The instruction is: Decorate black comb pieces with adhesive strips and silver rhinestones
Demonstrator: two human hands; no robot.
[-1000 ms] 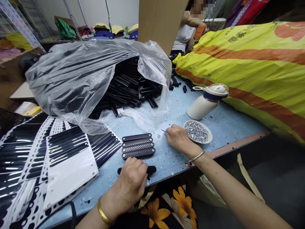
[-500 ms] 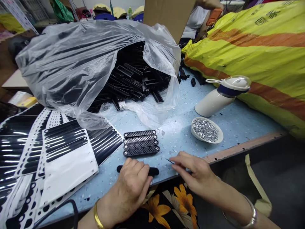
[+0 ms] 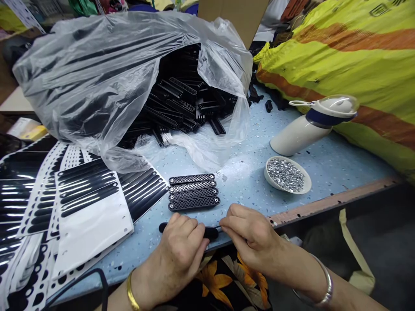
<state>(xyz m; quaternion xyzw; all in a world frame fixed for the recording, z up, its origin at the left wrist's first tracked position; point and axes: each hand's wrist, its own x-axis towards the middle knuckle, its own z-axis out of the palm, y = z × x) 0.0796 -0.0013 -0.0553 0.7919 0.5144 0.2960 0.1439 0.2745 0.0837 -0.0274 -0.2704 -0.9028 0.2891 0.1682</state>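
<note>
My left hand [image 3: 183, 248] is closed around the middle of a black strip [image 3: 211, 233] at the table's front edge; both rounded ends of the strip stick out. At the strip's right end, my right hand [image 3: 249, 231] pinches a thin dark tool [image 3: 216, 226], its tip close to that end. Just behind my left hand lie several black patterned pieces [image 3: 193, 192] side by side, with small silver rings at their ends. A white bowl [image 3: 288, 175] of small silver metal parts stands to the right.
Sheets of black stickers [image 3: 87, 216] cover the left side. Behind, a clear plastic bag [image 3: 97, 77] spills black parts [image 3: 184, 103]. A white bottle [image 3: 300, 134] leans beside a large yellow sack [image 3: 363, 65] at the right. A cardboard box [image 3: 231, 19] stands at the back.
My right hand has moved left, bringing the thin tool to the strip's right end. My left hand keeps its hold. The view has shifted slightly, and the co-worker's arm at the back has left it.
</note>
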